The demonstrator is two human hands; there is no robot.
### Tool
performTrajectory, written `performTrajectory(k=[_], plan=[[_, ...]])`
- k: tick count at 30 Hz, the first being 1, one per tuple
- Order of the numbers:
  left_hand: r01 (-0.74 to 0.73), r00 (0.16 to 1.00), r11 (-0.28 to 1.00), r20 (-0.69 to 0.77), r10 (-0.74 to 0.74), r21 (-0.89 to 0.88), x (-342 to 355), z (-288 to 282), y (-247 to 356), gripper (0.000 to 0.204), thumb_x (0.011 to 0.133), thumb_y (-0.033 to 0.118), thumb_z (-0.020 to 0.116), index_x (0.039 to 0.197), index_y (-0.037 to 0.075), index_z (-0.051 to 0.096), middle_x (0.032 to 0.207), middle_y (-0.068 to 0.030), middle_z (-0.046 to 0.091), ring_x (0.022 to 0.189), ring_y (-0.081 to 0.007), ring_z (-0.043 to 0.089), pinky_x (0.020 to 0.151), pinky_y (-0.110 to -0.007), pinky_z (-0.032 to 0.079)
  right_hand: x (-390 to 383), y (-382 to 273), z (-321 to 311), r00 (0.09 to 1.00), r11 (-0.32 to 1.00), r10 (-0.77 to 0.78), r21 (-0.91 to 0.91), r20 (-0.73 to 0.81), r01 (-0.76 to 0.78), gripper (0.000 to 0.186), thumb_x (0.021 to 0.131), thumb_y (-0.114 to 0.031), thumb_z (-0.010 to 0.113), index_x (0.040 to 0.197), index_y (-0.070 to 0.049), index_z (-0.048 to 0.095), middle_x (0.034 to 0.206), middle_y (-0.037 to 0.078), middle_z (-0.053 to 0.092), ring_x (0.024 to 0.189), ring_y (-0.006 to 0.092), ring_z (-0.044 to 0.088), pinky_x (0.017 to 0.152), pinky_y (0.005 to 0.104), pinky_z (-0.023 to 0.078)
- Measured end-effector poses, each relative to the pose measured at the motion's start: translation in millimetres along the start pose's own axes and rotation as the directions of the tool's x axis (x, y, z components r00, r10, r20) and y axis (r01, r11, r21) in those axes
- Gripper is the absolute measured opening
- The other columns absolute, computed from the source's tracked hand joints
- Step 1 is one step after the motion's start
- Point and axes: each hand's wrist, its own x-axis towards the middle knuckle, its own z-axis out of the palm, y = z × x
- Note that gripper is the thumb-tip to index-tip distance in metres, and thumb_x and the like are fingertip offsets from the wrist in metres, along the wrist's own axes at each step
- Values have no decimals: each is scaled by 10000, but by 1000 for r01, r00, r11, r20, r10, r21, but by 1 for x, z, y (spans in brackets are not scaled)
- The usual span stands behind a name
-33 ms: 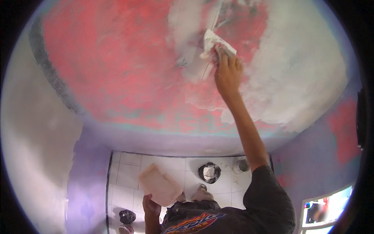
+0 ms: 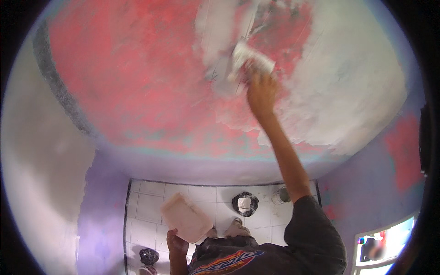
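My right hand (image 2: 262,94) is raised against the wall and closed around a wide putty scraper (image 2: 253,58) loaded with white putty. The scraper is blurred, and its handle is hidden inside my fingers. Its blade lies at a pale streak on the patchy red and white wall (image 2: 137,73). Down on the left, my left hand (image 2: 177,240) grips the lower edge of a flat, pale pinkish board (image 2: 187,217) with rounded corners. That board hangs over the floor near my waist.
Below the wall, a black bag (image 2: 237,201) of white putty stands on the white tiled floor (image 2: 151,201), with a bucket (image 2: 280,196) to its right. A dark bundle (image 2: 149,255) and a tub (image 2: 146,270) are at lower left. A bright white-framed opening (image 2: 387,245) is at lower right.
My right hand and the scraper have shifted a little left and slightly down across the wall. My left hand keeps the board in nearly the same place.
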Motion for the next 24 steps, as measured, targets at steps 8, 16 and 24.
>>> performTrajectory(k=[8, 16, 24], plan=[[-23, 999, 1000, 22, 23, -16, 10, 3, 3, 689, 757, 251, 624, 1368, 20, 406, 1278, -133, 542, 1207, -313, 511, 1030, -465, 409, -173, -30, 47, 923, 912, -287, 367, 256, 182, 396, 815, -66, 554, 1205, -120, 593, 1242, 100, 582, 1155, 268, 532, 952, 472, 414], [-20, 997, 1000, 80, 22, -18, 17, 3, 1, 695, 743, 248, 630, 1362, 15, 416, 1274, -130, 545, 1203, -312, 513, 1025, -460, 409, 164, 27, -78, 927, 973, -212, 19, -309, 229, 364, 819, -36, 531, 1181, -47, 575, 1087, 168, 585, 998, 341, 564, 825, 476, 464], [-34, 990, 998, 138, 39, -44, -1, 17, -5, 715, 733, 247, 617, 1373, 15, 398, 1293, -125, 529, 1233, -312, 486, 1044, -474, 390, -168, -26, 48, 864, 880, -470, 166, 180, 444, 391, 872, -144, 522, 1254, -67, 550, 1234, 131, 571, 1122, 291, 547, 954, 448, 426]])
